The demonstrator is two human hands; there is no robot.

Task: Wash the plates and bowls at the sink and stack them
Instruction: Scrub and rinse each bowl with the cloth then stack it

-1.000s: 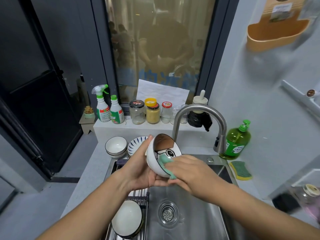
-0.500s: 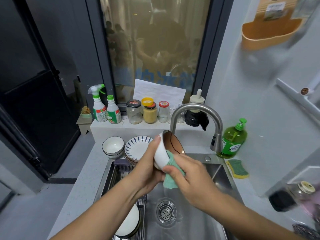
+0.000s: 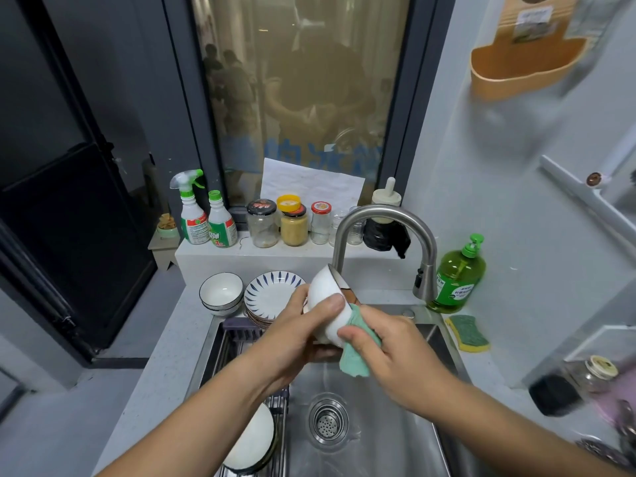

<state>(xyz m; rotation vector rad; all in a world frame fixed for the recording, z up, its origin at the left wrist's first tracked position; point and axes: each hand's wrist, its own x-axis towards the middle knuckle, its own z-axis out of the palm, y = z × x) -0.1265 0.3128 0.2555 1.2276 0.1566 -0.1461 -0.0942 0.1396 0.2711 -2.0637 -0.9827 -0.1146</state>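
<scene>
1. Head view, centre: a white bowl (image 3: pixel 327 294) tipped on its side above the sink (image 3: pixel 389 442), rim turned toward the faucet (image 3: pixel 378 215), with a sliver of brown inside showing at the edge.
2. Left hand (image 3: pixel 303 333) wrapped round the white bowl's outer wall, thumb pressed flat across the white side, fingers hidden behind it.
3. Right hand (image 3: pixel 395 352) clutching a green cloth (image 3: pixel 354 359), bunched against the lower rim of the white bowl, with a loose end hanging below the fingers.
4. Both hands meeting at the white bowl, over the basin, with the drain strainer (image 3: pixel 327 421) below them.
5. Left part of the sink: a dish rack (image 3: pixel 241 342), with a second bowl (image 3: pixel 253 442), white and dark-rimmed, resting in its near end, partly covered by the left forearm.
6. On the counter behind the dish rack: a stack of bowls (image 3: pixel 222 292), and just beside it on the right a stack of plates (image 3: pixel 272 290), blue leaf pattern on the top one, right edge hidden behind the white bowl.
7. Right of the faucet: a green soap bottle (image 3: pixel 457 277) with a pump, upright near the sink's back corner; near it a sponge (image 3: pixel 469 333), lying flat on the counter.
8. On the ledge behind: a spray bottle (image 3: pixel 191 211) and a green-capped bottle (image 3: pixel 220 222) side by side, then a row of jars (image 3: pixel 262 223).
9. High on the right wall: an orange holder (image 3: pixel 523 63).
10. Lower right corner: blurred items, too smeared to tell.
</scene>
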